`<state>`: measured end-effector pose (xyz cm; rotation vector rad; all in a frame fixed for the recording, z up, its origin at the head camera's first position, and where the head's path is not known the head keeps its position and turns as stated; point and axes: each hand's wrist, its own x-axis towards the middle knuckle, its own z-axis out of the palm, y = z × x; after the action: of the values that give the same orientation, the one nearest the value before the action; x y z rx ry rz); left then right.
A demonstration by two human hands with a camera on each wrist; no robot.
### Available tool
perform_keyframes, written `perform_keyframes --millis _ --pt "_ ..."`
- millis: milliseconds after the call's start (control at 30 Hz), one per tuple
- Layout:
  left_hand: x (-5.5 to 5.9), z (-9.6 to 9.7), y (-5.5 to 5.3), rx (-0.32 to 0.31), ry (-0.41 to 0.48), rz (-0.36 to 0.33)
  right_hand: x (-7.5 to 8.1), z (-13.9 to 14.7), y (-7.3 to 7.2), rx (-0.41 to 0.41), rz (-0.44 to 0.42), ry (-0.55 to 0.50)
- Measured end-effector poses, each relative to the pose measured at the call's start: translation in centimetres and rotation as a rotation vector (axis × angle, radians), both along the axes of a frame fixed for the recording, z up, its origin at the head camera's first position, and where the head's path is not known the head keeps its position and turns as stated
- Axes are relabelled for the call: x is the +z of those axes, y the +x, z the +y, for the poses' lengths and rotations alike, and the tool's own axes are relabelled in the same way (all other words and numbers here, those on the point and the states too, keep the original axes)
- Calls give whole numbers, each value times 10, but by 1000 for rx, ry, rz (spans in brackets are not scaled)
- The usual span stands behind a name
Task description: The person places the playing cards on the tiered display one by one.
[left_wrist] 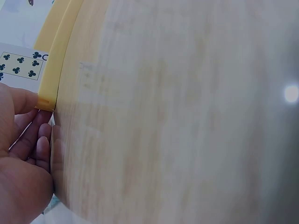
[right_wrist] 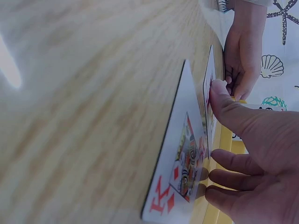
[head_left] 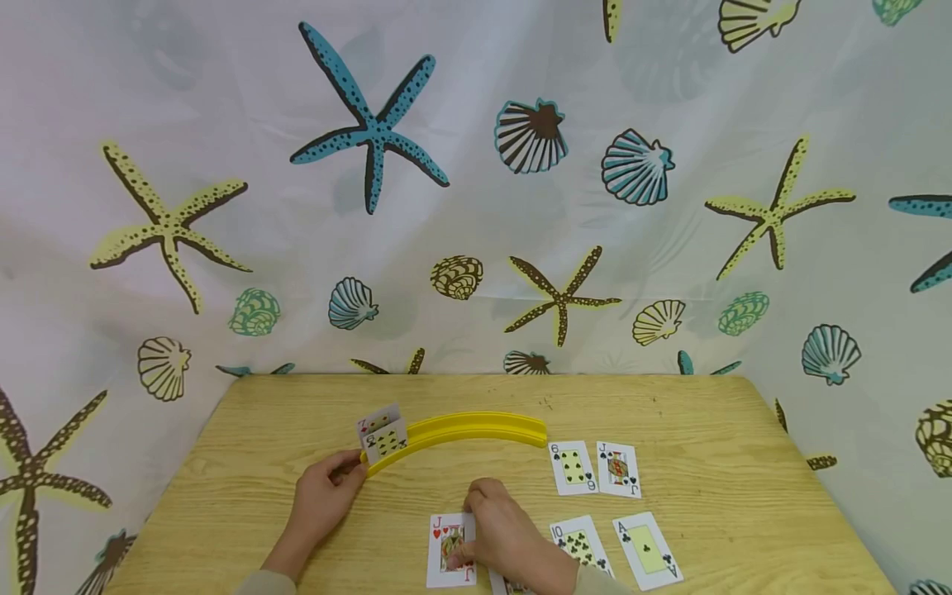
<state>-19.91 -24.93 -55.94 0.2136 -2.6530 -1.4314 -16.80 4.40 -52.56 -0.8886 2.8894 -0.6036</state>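
At its left end, a curved yellow card holder (head_left: 483, 423) is pinched between the thumb and fingers of my left hand (head_left: 325, 494). Two cards lean in that end, a clubs card (head_left: 387, 442) in front of a 7 of diamonds (head_left: 374, 420). My right hand (head_left: 502, 529) reaches over a jack of hearts (head_left: 442, 529) lying on the table. Its thumb touches the card's face, while the other fingers extend, spread, by the card's edge. A king of diamonds (right_wrist: 163, 186) lies beside the jack, mostly covered by this hand in the head view.
Right of my right hand lie a 10 of clubs (head_left: 576, 541) and an ace of clubs (head_left: 647, 549). Farther back, a 6 of spades (head_left: 573, 467) and a jack of spades (head_left: 619, 468) lie near the holder's right end. A patterned cloth (head_left: 461, 339) hangs behind the wooden table (head_left: 245, 430).
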Motion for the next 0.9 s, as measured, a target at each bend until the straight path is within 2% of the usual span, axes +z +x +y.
perform_keyframes --millis 233,600,900 --pt "-1 0 -1 2 5 -1 -1 -1 1 -29 -6 -10" --pt "0 0 0 -1 -2 0 -3 -3 2 -67 43 -22" --pt "1 0 0 -11 8 -1 -5 -2 -1 -58 12 -36"
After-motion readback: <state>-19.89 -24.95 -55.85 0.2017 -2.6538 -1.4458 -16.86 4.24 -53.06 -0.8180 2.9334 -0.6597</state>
